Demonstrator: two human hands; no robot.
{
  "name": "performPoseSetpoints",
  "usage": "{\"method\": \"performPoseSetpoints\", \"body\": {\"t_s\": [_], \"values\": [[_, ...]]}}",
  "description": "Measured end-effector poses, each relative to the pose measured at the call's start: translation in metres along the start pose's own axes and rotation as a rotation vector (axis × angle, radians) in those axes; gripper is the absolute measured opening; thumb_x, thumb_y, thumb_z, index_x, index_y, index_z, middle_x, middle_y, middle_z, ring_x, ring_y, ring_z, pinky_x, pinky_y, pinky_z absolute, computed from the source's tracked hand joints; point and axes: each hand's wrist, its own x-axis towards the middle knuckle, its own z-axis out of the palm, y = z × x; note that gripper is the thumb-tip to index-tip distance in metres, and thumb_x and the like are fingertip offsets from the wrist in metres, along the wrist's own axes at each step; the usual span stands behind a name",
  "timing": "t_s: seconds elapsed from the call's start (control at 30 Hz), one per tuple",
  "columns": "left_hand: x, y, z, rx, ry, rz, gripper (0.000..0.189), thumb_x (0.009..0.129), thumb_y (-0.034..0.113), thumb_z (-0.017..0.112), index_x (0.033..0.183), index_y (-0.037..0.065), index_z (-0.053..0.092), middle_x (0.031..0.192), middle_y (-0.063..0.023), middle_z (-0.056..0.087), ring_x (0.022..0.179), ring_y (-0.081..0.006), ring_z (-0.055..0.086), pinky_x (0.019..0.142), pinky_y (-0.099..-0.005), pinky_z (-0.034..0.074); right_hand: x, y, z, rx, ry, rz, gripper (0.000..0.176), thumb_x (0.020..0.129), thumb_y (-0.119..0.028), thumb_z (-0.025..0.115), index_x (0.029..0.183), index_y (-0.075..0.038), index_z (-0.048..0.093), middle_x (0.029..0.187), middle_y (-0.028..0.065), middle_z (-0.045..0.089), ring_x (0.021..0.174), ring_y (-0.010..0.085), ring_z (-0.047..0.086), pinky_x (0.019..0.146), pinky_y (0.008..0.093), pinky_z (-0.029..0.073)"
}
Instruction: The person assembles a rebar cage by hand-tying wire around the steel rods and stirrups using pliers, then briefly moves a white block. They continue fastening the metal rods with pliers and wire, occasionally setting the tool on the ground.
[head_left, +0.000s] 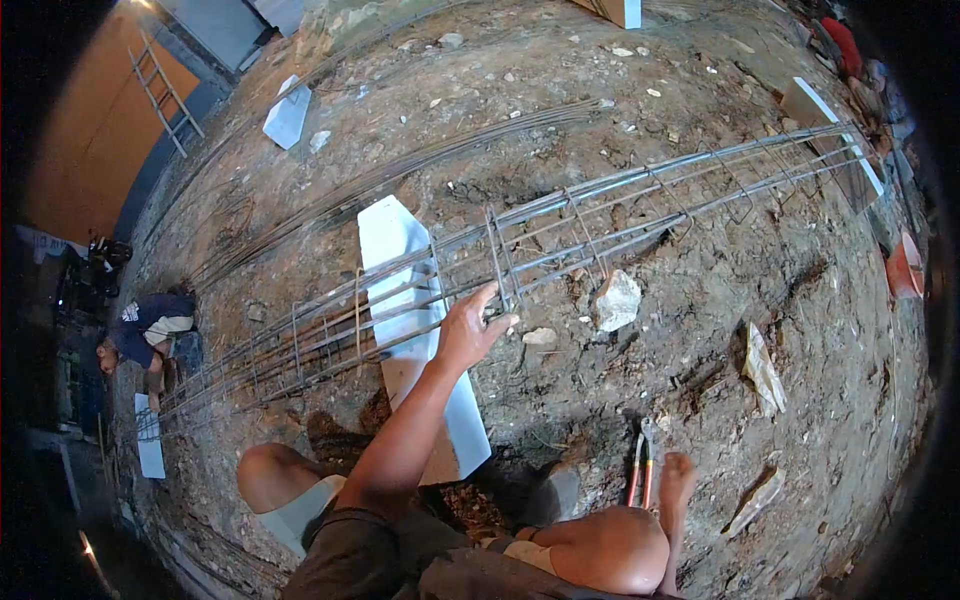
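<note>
Across the bare dirt ground (700,300) I see a long rebar cage (620,210) lying on its side. Its long axis runs from lower left to upper right, across the line of my reach. Part of it rests on a white board (385,240) that lies crosswise beneath it. At the far left end of the cage another person (145,330) crouches, well apart from me.

1. Nearer hand. My left hand (468,330) is the one at the cage. The arm is extended forward and up from between my knees, the elbow nearly straight.
2. Pose. The palm lies against the near longitudinal bars. The fingers are spread and extended, not closed round any bar. The forefinger points up along a stirrup (497,262), which stands square to the long axis, just beyond the fingertips.
3. Bearing. The cage runs away on both sides of the hand, the longer run to the right.
4. Other hand. What I take to be my right hand (678,478) shows past the right knee, well apart from the cage and just beside a pair of pliers (640,468) on the ground. I cannot tell how its fingers are set.

A pale stone (617,300) lies under the cage, to the right of the left hand.
</note>
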Motion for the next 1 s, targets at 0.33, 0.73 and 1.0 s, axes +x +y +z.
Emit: {"method": "performPoseSetpoints", "body": {"t_s": [0.33, 0.73, 1.0], "values": [[0.015, -0.009, 0.022, -0.164, 0.238, -0.239, 0.027, 0.079, 0.021, 0.074, 0.095, 0.002, 0.064, 0.089, -0.0133, 0.071, 0.083, -0.021, 0.067, 0.075, -0.0332, 0.052, 0.031, -0.226, -0.009, 0.276, -0.141, -0.415, 0.034, 0.091, -0.032, 0.062, 0.092, 0.001, 0.061, 0.07, 0.0125, 0.062, 0.064, 0.0213, 0.059, 0.061, 0.0383, 0.047], [0.013, 0.004, -0.004, 0.117, -0.167, -0.118, 0.038, 0.087, 0.041, 0.063, 0.1, 0.005, 0.064, 0.088, -0.0253, 0.067, 0.086, -0.0455, 0.064, 0.074, -0.0528, 0.049, 0.134, -0.405, 0.128, -0.468, -0.206, -0.745, 0.027, 0.088, -0.025, 0.06, 0.094, 0.0, 0.069, 0.095, 0.0219, 0.07, 0.094, 0.0371, 0.069, 0.083, 0.045, 0.055], [0.042, 0.009, 0.021, 0.024, -0.137, -0.205, 0.048, 0.085, 0.05, 0.065, 0.098, 0.004, 0.065, 0.092, -0.0253, 0.068, 0.088, -0.0416, 0.066, 0.076, -0.049, 0.049, 0.192, -0.362, 0.093, -0.595, 0.1, -0.724, 0.023, 0.089, -0.016, 0.05, 0.104, -0.006, 0.065, 0.097, 0.0177, 0.071, 0.086, 0.0328, 0.071, 0.072, 0.0425, 0.058]]}}
